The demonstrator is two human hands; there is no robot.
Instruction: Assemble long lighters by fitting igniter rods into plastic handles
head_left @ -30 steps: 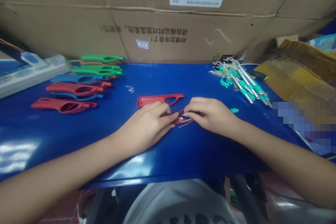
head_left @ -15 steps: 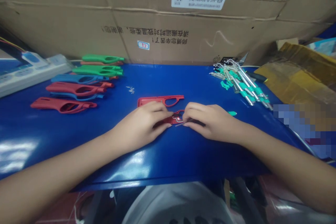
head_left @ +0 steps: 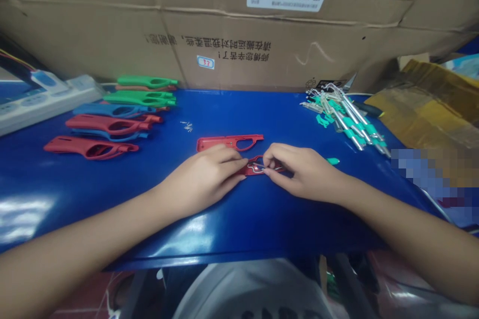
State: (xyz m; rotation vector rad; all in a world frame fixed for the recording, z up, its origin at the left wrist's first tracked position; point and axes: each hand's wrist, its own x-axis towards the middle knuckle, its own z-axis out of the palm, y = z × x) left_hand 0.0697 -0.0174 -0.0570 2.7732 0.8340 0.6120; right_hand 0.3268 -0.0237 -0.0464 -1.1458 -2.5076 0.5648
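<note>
In the head view my left hand (head_left: 215, 172) is closed on the left part of a red lighter casing half (head_left: 256, 171), pinched between fingers and thumb. A pale wire curves inside that casing. My right hand (head_left: 295, 169) is closed at the casing's right side, with a thin grey rod-like piece (head_left: 257, 164) between its thumb and fingers. The rod lies across the open casing; its exact kind is hidden by the fingers. Just behind the hands a second red casing half (head_left: 204, 144) rests on the table with its hollow side up.
Green, blue and red lighter casings (head_left: 101, 123) lie stacked at left, beside a white power strip (head_left: 48, 102). Small metal pins (head_left: 188, 126) are scattered behind. Several metal lighter tubes with teal parts (head_left: 348, 119) are piled at right. A large cardboard box (head_left: 224, 25) stands behind the blue table (head_left: 239, 229).
My right hand has shifted slightly, and the grey rod has moved from the casing's near edge up over its opening. My left hand keeps its hold on the casing.
</note>
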